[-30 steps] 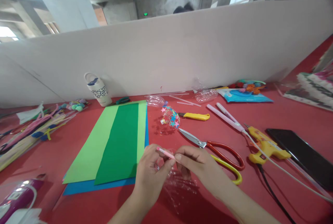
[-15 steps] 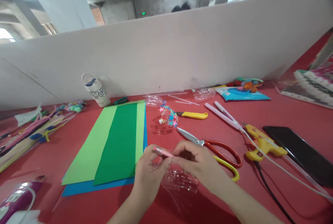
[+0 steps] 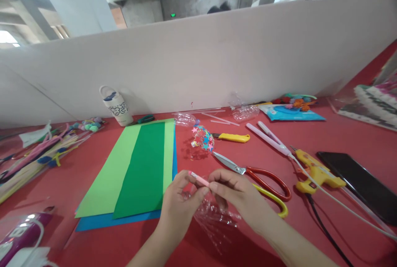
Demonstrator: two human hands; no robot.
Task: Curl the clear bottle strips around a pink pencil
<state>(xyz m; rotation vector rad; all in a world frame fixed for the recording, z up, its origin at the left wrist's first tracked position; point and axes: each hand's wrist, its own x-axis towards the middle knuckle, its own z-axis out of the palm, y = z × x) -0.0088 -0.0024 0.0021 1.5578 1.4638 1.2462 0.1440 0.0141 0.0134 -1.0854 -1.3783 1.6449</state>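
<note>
Both of my hands meet low in the middle of the red table (image 3: pixel 347 134). My left hand (image 3: pixel 180 203) and my right hand (image 3: pixel 235 194) pinch a thin pink stick (image 3: pixel 198 179) between their fingertips, one at each side. Under the hands lies a crumpled piece of clear plastic (image 3: pixel 217 217), touching my left fingers. Red and yellow handled scissors (image 3: pixel 257 178) lie just right of my right hand. A clear ball covered in coloured stars (image 3: pixel 203 138) sits beyond the hands.
Green and blue paper sheets (image 3: pixel 139 168) lie left of my hands. A yellow box cutter (image 3: pixel 232 137), a pink tool (image 3: pixel 269 138), a yellow glue gun (image 3: pixel 316 172) with cables and a black phone (image 3: pixel 359 184) lie to the right. Pipe cleaners (image 3: pixel 34 155) are at far left.
My hands have stayed in nearly the same spot, with small shifts of the fingers on the pink stick. The view has moved slightly.
</note>
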